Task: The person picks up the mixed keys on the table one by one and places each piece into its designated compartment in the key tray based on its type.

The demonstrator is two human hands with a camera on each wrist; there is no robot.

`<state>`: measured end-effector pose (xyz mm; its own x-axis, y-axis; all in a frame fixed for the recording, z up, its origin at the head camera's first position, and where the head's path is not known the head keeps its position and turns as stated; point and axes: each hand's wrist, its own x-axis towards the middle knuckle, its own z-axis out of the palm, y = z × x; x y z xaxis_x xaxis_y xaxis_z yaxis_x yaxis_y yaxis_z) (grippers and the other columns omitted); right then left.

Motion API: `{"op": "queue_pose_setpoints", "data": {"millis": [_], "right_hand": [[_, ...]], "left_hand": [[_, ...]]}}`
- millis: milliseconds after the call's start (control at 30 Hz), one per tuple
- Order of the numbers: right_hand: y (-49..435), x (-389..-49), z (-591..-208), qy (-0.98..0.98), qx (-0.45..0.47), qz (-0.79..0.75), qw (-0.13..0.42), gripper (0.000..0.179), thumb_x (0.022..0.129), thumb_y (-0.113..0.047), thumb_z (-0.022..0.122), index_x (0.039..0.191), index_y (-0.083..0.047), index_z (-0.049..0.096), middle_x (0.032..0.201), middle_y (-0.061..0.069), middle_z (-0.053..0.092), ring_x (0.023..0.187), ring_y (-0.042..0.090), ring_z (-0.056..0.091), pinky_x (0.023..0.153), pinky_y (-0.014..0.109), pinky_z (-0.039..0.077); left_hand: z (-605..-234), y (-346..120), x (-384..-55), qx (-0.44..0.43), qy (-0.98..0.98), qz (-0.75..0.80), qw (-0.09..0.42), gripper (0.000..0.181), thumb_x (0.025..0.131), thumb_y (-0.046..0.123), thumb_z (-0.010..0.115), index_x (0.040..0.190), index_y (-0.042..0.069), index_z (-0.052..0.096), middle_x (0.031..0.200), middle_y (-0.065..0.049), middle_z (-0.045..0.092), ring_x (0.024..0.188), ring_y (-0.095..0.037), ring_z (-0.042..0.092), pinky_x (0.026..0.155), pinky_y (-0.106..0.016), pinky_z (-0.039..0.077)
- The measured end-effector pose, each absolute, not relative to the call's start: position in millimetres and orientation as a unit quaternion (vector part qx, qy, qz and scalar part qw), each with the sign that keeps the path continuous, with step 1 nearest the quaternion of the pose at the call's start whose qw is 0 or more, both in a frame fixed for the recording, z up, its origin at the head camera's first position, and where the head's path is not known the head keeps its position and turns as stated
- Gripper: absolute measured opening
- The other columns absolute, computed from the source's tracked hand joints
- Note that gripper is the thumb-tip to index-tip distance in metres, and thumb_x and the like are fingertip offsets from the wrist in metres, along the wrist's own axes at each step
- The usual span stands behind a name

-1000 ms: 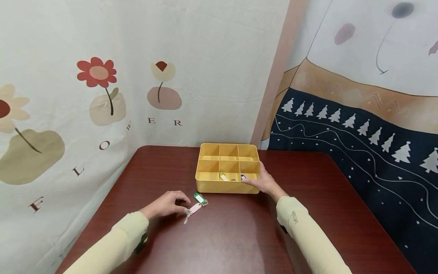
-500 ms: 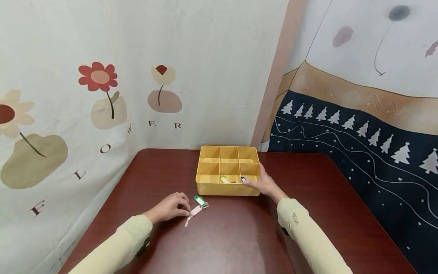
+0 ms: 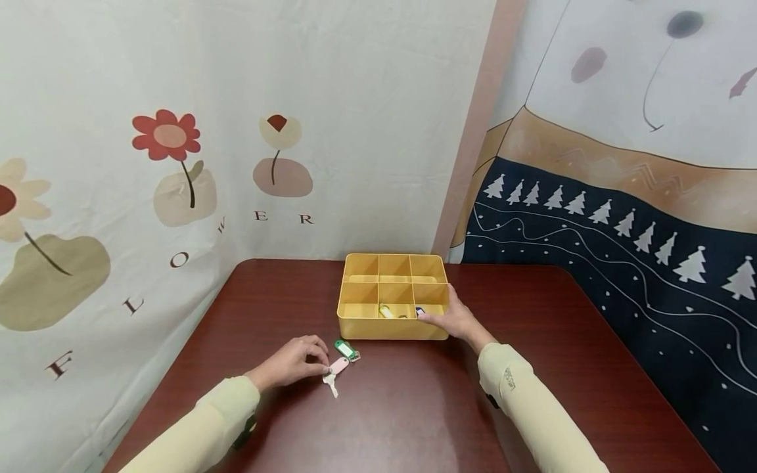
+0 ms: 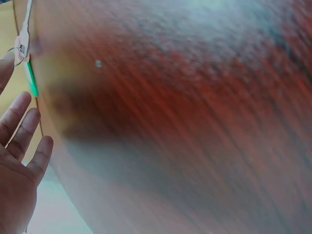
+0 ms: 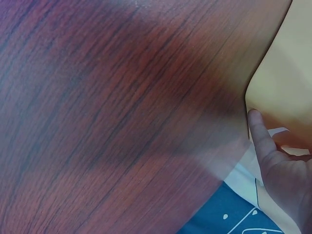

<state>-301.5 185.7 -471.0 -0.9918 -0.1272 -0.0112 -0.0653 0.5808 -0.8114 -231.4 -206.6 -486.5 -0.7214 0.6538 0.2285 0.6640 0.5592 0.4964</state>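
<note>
My left hand (image 3: pixel 296 360) pinches the ring of a key (image 3: pixel 332 384) with a pink tag (image 3: pixel 339 366) between thumb and fingertip. The key points toward the front of the table. Just behind it lies a green key tag (image 3: pixel 345 350) with a white label; in the left wrist view this green tag (image 4: pixel 32 83) shows edge-on below the key (image 4: pixel 26 27). My right hand (image 3: pixel 458 320) grips the front right corner of a yellow compartment box (image 3: pixel 393 330), thumb over the front rim. In the right wrist view, a finger of the right hand (image 5: pixel 278 165) touches the box wall (image 5: pixel 285 63).
In the box's front middle compartment lies a yellow tag (image 3: pixel 386 311). A blue tag (image 3: pixel 420 311) sits in the front right one, partly behind my thumb. The dark red wooden table (image 3: pixel 402 420) reaches back to a patterned cloth wall (image 3: pixel 378 131).
My left thumb and fingers have closed on the key ring of the pink tag. The key has swung to the right. My right hand and the box have stayed in place.
</note>
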Motion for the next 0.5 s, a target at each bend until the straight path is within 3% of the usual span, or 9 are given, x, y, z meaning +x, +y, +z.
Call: {"op": "queue_pose_setpoints", "data": {"millis": [267,500], "right_hand": [[185,-302,-470,0.89,-0.048,-0.452,0.038,0.111,0.079,-0.045,0.082,0.158,-0.014,0.01,0.147,0.022,0.041,0.127,0.039,0.045,0.11,0.058,0.031],[185,-300,-468,0.89,-0.053,-0.452,0.037,0.106,0.082,-0.039,0.082,0.157,-0.013,0.011,0.143,0.022,0.044,0.124,0.04,0.046,0.109,0.058,0.031]], "left_hand": [[-474,-207,-229,-0.329,-0.875,-0.354,0.007,0.013,0.086,0.01,0.076,0.079,0.021,0.073,0.104,-0.01,0.067,0.096,-0.019,0.061,0.082,-0.032,0.05],[-460,-202,-230,-0.266,-0.87,-0.414,0.008,0.011,0.087,0.009,0.075,0.08,0.017,0.072,0.108,-0.01,0.066,0.103,-0.026,0.061,0.085,-0.034,0.05]]}}
